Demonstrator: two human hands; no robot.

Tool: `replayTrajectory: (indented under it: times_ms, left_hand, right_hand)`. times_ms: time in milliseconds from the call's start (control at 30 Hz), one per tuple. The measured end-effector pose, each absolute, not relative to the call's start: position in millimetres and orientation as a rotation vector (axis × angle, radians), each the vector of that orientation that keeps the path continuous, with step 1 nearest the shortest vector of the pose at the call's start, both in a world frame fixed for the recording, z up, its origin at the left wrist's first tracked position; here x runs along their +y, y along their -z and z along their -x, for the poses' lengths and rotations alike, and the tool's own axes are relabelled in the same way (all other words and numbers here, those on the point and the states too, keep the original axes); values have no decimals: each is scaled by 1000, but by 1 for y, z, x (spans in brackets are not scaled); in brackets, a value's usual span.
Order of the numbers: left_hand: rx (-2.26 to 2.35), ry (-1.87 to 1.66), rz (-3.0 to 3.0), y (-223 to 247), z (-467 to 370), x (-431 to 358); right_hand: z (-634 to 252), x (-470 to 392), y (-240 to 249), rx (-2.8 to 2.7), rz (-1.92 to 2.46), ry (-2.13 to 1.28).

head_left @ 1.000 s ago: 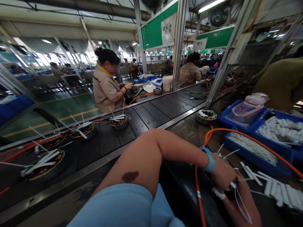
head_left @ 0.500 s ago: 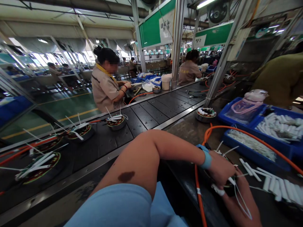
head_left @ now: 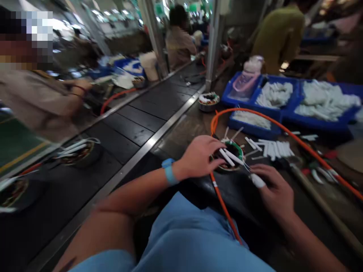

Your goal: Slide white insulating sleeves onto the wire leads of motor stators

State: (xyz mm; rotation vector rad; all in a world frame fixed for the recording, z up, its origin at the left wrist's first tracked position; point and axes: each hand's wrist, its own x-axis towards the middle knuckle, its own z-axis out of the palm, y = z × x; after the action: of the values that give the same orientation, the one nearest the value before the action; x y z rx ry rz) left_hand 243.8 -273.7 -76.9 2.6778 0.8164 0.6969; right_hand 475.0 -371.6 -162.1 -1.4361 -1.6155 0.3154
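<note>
A round motor stator (head_left: 241, 150) with green and copper-coloured windings sits on the workbench in front of me, with white sleeves (head_left: 231, 156) lying across its opening. My left hand (head_left: 202, 155), with a blue band at the wrist, grips the stator's left side, fingers over the rim and thumb near the sleeves. To the right, my right hand (head_left: 273, 189) pinches thin wires (head_left: 246, 166) that lead out from the sleeves. White tape wraps its thumb. Exact fingertip contact is blurred.
Blue bins (head_left: 252, 122) of white sleeves stand behind the stator, with loose sleeves (head_left: 273, 148) nearer. An orange hose (head_left: 283, 126) loops across the bench. Left runs a conveyor (head_left: 127, 124) carrying stators (head_left: 79, 153). Another stator (head_left: 209, 101) stands farther back. A co-worker (head_left: 36, 98) works across the conveyor.
My view has swung right and down. My hands, close together over the stator before, are now apart: the left at its left side, the right drawn to the right with the wires.
</note>
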Motion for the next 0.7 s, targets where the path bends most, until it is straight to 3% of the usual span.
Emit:
replayTrajectory:
  times_ms: [233, 467, 567, 700]
  left_hand:
    - [894, -640, -2704, 108, -236, -273]
    - [1103, -658, -2766, 108, -257, -280]
    - [1119, -666, -2737, 110, -257, -280]
    - [1130, -701, -2711, 112, -255, -279]
  right_hand:
    - [-467, -329, 124, -1380, 1429, -598]
    - [-450, -252, 102, -1950, 1780, -586]
    - [-447, -235, 92, -2336, 1831, -925]
    - [-453, -240, 78, -2194, 1554, -1564]
